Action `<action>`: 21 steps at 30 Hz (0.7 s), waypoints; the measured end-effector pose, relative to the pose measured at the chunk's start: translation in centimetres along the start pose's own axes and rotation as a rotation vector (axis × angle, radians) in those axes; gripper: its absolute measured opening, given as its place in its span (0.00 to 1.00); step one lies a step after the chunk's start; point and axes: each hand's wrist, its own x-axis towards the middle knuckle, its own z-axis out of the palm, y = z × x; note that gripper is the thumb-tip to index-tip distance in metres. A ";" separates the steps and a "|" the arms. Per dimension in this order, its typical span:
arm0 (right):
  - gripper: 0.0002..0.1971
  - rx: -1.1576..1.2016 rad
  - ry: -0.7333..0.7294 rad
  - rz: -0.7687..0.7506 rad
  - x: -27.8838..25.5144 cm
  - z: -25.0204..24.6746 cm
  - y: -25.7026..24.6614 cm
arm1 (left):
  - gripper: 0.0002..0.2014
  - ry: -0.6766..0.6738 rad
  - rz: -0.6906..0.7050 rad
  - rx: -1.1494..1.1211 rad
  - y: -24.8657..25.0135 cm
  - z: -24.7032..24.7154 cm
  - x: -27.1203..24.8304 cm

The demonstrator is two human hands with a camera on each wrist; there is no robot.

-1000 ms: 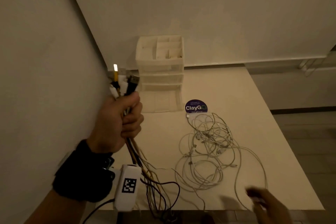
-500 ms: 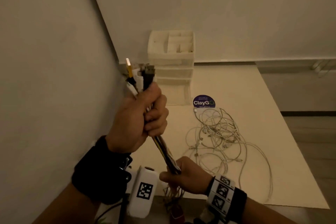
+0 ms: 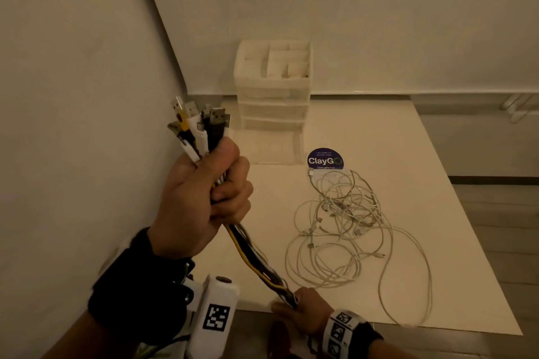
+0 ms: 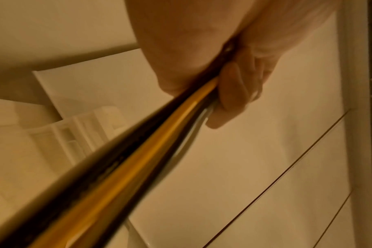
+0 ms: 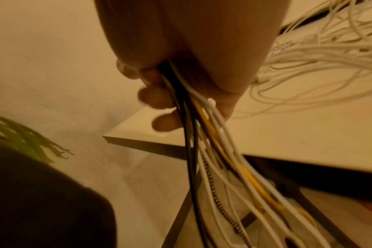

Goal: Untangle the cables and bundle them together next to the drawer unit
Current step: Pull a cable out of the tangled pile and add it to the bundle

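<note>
Black, yellow and white cable bundle stretched taut, slanting from left hand down to right hand; fingers of both clamped round it; white plastic drawer unit farther back.

A white surface stands in the corner of a room, and it touches the left wall and the far wall. Both walls are plain and light. On the surface, to the right of its middle, lies a round dark sticker with the white word "ClayGo". To the right of the surface there is a grey floor, and a dark strip runs along the foot of the wall there. At far right, some pale thin legs or tubes lean near the wall; what they are I cannot tell. In the right wrist view, the near left corner of the surface shows a thin edge with dark shadow under it.
</note>
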 end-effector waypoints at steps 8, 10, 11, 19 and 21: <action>0.33 -0.316 -0.117 -0.005 0.2 -8.8 -2.3 | 0.26 0.054 -0.048 -0.020 -0.8 -1.5 0.4; 0.26 -0.189 -0.108 0.045 1.9 -9.3 -3.6 | 0.25 0.078 -0.056 -0.007 -1.4 -1.6 0.2; 0.24 -0.159 -0.108 0.081 2.7 -9.1 -4.1 | 0.24 0.099 -0.055 -0.006 -1.6 -1.7 0.2; 0.22 -0.418 0.174 0.261 7.0 -4.1 -2.6 | 0.20 0.218 -0.133 -0.086 -2.2 -3.0 0.4; 0.18 -0.410 0.172 0.240 6.8 -4.3 -1.9 | 0.18 0.205 -0.150 -0.151 -2.5 -3.4 0.5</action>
